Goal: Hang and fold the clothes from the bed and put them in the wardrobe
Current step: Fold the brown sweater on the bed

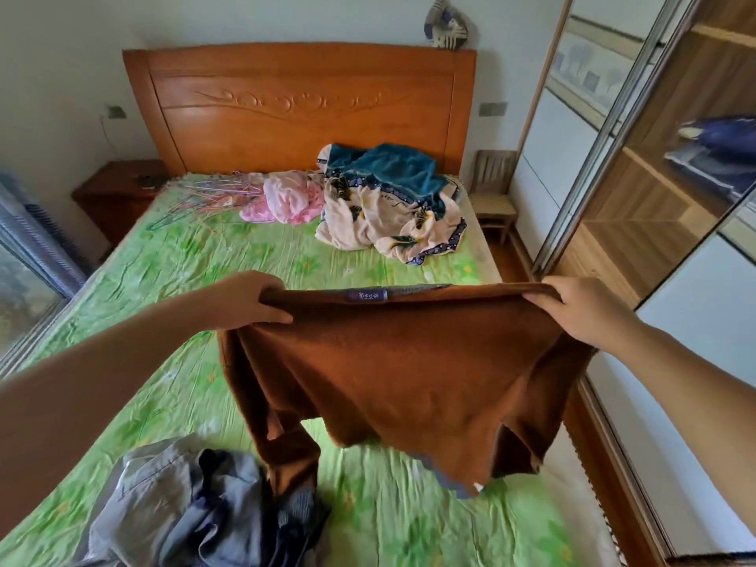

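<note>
Head view: left hand [249, 298] and right hand [581, 306] pinch a fuzzy rust-brown knit sweater [409, 374] at mid-frame, its small purple neck label [367, 295] unreadable, above the crinkled green floral bedsheet [196, 259].

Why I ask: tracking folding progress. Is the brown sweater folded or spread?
Spread: left hand and right hand hold the brown sweater wide by its top edge, body hanging.

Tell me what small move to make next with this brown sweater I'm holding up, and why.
Probably lower the brown sweater flat onto the green sheet just ahead. Your left hand and right hand grip its shoulders, and it hangs spread out with sleeves dangling, so it looks ready to lay down and fold.
</note>
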Tool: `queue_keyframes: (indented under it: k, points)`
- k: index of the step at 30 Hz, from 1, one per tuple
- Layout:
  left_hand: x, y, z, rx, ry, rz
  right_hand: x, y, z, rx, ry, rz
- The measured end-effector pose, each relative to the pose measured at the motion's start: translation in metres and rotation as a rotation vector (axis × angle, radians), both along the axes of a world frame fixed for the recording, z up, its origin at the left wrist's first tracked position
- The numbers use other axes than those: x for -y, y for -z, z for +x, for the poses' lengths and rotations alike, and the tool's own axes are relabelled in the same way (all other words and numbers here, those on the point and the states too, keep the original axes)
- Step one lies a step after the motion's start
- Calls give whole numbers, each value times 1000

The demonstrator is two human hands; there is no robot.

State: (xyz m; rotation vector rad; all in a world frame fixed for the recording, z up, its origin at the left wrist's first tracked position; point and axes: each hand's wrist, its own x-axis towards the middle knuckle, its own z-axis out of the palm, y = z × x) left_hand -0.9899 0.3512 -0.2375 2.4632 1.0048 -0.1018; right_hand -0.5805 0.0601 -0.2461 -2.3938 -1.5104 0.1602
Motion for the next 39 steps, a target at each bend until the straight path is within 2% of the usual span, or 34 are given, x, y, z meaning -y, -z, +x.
queue_keyframes:
  k: [4, 7, 10, 16, 20, 23, 27, 32, 35, 39]
  points:
    - [-46, 13, 26, 114, -105, 105, -61, 11, 29, 3, -61, -57]
    - [-86, -3, 52, 152, -171, 188, -117, 3, 54, 21, -68, -43]
    - [-128, -54, 79, 238, -165, 348, -171, -39, 83, 100, -39, 96]
    - [-169, -194, 103, 525, -206, 720, -218, -176, 123, 478, -32, 486]
    - [-150, -211, 96, 546, -171, 785, -202, -197, 115, 558, -48, 574]
    - [-121, -170, 87, 468, -99, 742, -175, -162, 98, 537, -114, 504]
    - [-80, -64, 70, 224, -34, 571, -142, -63, 83, 471, -184, 332]
    - [-22, 118, 56, 32, -5, 228, -102, 108, 61, 418, -205, -190]
    - [13, 236, 41, -122, 101, 166, -68, 222, 32, 396, -262, -426]
    - [68, 363, 21, -392, 287, 175, -16, 357, -13, 361, -325, -659]
